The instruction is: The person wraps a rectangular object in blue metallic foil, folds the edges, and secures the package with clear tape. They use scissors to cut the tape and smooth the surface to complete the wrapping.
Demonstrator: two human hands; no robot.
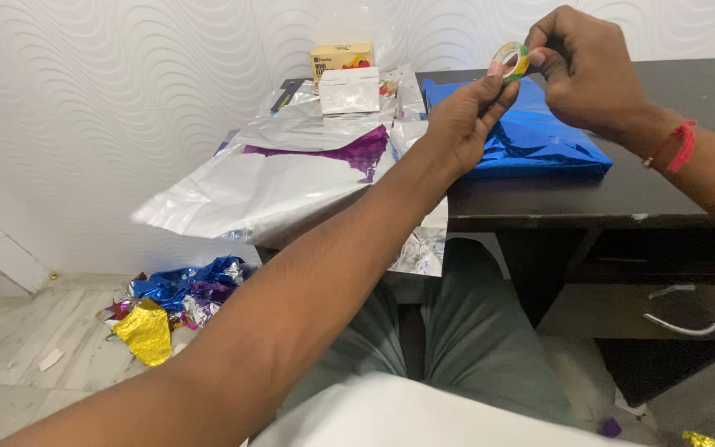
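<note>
Both hands up around 1 o'clock: left hand (463, 118) and right hand (583, 68) pinched shut on a small tape roll (511, 60) above the blue foil parcel (523, 132). Probably light, stiff, sticky-edged (best gripped by the rim). White box (349, 89) at 12 o'clock, closed, contents hidden.

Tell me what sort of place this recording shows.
Probably a home room used for gift wrapping: a dark desk against a patterned wall, shiny foil sheets on it, crumpled foil scraps on the floor.
</note>
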